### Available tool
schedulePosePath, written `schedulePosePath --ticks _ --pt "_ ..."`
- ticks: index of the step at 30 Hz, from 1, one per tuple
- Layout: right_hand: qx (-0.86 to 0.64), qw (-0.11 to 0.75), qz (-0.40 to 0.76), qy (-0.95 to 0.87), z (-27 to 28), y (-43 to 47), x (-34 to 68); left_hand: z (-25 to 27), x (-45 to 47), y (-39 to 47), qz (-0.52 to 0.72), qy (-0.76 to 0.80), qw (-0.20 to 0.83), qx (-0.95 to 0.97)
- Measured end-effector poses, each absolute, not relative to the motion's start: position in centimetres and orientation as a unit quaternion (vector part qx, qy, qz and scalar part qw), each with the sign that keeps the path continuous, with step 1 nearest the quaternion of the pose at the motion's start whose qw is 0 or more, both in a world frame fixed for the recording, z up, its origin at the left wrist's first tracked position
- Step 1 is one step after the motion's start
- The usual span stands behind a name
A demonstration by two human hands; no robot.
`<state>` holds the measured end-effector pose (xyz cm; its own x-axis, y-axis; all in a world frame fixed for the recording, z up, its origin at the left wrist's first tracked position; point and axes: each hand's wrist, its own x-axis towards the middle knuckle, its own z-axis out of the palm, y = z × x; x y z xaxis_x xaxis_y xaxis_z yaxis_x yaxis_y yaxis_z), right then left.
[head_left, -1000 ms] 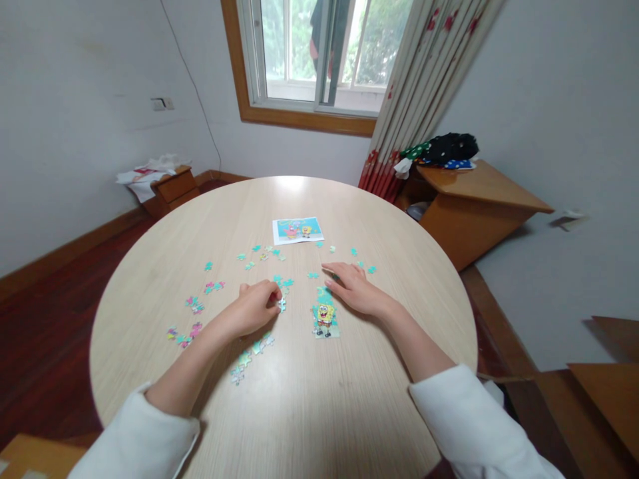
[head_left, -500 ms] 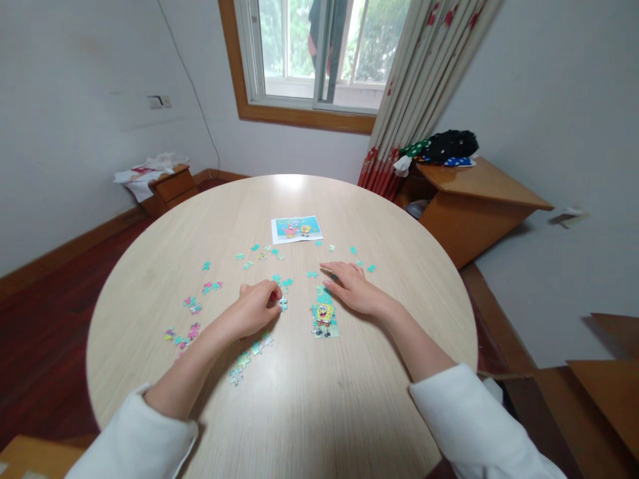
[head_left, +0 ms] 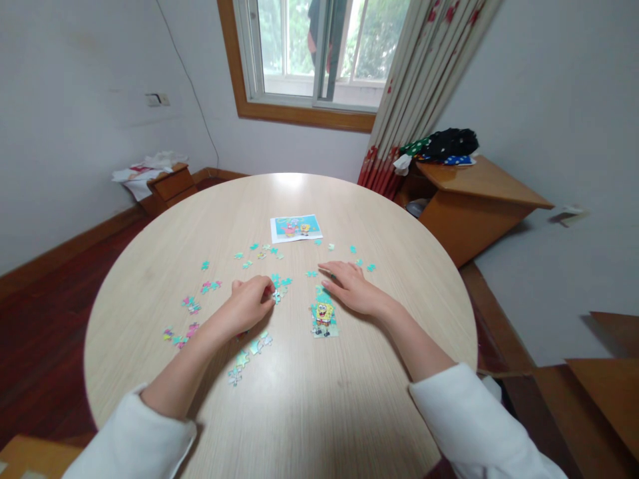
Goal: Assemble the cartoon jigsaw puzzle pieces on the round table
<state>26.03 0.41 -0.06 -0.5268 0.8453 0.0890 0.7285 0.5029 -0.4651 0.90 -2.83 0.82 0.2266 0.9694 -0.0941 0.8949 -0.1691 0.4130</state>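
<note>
My left hand (head_left: 251, 303) is closed, its fingertips pinched at a light blue puzzle piece (head_left: 277, 297) beside a small group of blue puzzle pieces (head_left: 280, 280). My right hand (head_left: 352, 286) lies with fingers stretched out on the table, its thumb at the top of a joined puzzle section (head_left: 324, 317) that shows a yellow square cartoon figure. Just left of the right fingertips is a blue puzzle piece (head_left: 311, 274). What lies under the right palm is hidden.
A picture card (head_left: 296, 229) lies toward the back of the round wooden table (head_left: 349, 412). Loose pink pieces (head_left: 192, 330) are at left, pale pieces (head_left: 242, 359) nearer me, and several blue pieces behind my hands. A wooden cabinet (head_left: 479, 199) stands beyond the right edge.
My left hand has shifted slightly left and up, and the light blue piece at its fingertips has moved with it toward the blue group. My right hand stays in place.
</note>
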Motion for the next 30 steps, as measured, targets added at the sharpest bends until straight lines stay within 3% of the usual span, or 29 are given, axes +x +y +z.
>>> schedulePosePath --ticks 30 --pt "-0.453 0.156 0.188 -0.858 -0.3 0.4 26.0 0.2 -1.2 -1.4 0.092 0.671 0.106 0.728"
